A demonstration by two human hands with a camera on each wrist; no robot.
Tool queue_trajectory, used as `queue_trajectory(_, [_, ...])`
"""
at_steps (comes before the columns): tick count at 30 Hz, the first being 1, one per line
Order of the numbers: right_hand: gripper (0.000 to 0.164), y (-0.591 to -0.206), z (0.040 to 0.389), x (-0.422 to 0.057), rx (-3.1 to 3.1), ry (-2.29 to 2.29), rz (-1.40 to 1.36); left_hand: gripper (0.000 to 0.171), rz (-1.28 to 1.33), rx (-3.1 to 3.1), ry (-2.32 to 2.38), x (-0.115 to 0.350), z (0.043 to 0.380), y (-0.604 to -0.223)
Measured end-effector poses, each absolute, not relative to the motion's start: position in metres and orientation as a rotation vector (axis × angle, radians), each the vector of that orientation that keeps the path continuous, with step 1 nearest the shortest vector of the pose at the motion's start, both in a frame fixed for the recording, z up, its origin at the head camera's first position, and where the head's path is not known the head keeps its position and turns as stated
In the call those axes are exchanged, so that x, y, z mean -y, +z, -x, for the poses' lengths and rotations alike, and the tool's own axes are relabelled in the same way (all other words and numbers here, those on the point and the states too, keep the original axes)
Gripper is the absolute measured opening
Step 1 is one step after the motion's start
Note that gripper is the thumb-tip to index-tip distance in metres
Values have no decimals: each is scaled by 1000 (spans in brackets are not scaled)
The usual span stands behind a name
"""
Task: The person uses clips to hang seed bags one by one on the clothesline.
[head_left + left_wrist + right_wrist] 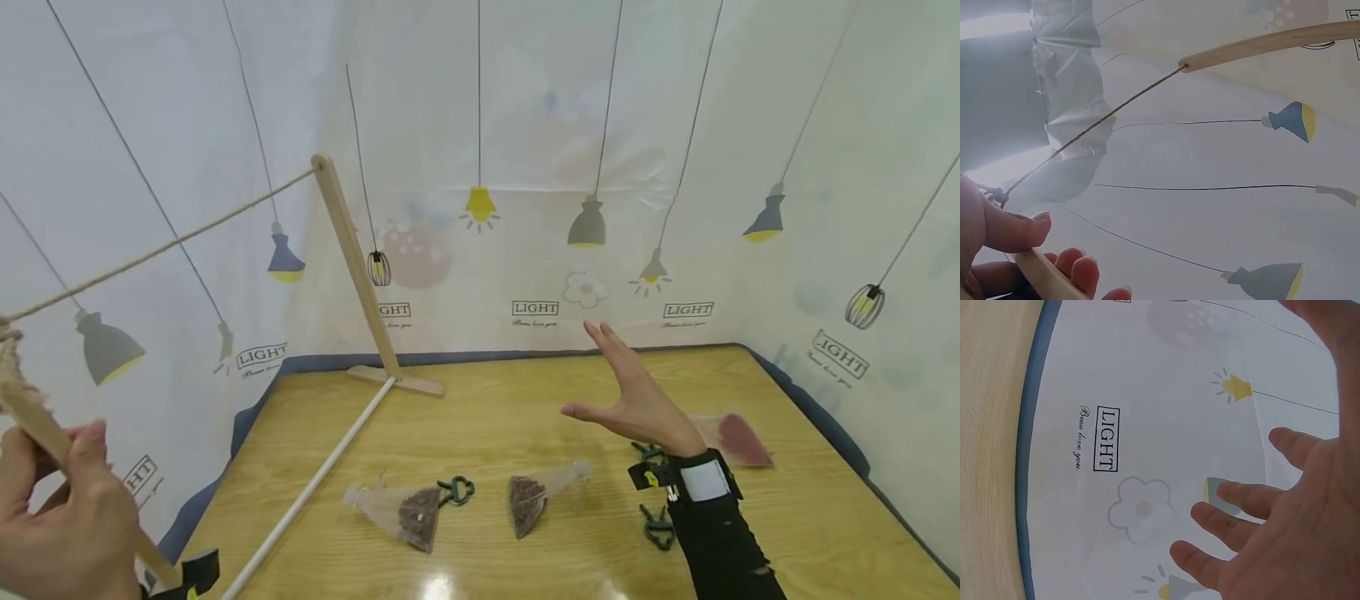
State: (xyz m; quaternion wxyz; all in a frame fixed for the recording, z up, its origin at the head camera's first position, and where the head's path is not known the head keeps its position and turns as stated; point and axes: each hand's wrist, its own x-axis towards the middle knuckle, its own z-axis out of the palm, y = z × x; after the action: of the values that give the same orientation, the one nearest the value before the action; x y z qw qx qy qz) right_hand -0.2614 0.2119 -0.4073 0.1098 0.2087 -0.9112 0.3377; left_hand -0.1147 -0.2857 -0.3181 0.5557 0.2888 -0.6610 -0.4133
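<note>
On the table (pixel 480 417), a wooden stand (pixel 356 267) plants its far post at two o'clock from the left hand (pixel 75 512), whose thumb and fingers clamp around the near post (pixel 36 423). A rope (pixel 180 240) joins both posts. The right hand (pixel 641 400) hovers empty, fingers spread apart. Two brown-filled bags (pixel 420 518) lie toward its eight o'clock, a green clip (pixel 658 529) at six.

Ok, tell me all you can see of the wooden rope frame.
The frame has two pale wooden posts, a twisted tan rope strung between them and a white rod below. The far post's crossbar foot rests on the table; the left hand grips the near post, whose foot I cannot see.
</note>
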Motion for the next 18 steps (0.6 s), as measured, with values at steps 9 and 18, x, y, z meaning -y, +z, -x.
queue_trajectory(9, [114,-409,263,-211,2688,978,-601,24,-509,1572,-894,289,120,-323])
queue_trajectory(18, [115,-408,264,-208,2695,977,-603,23,-415,1525,-1004,291,126,-322])
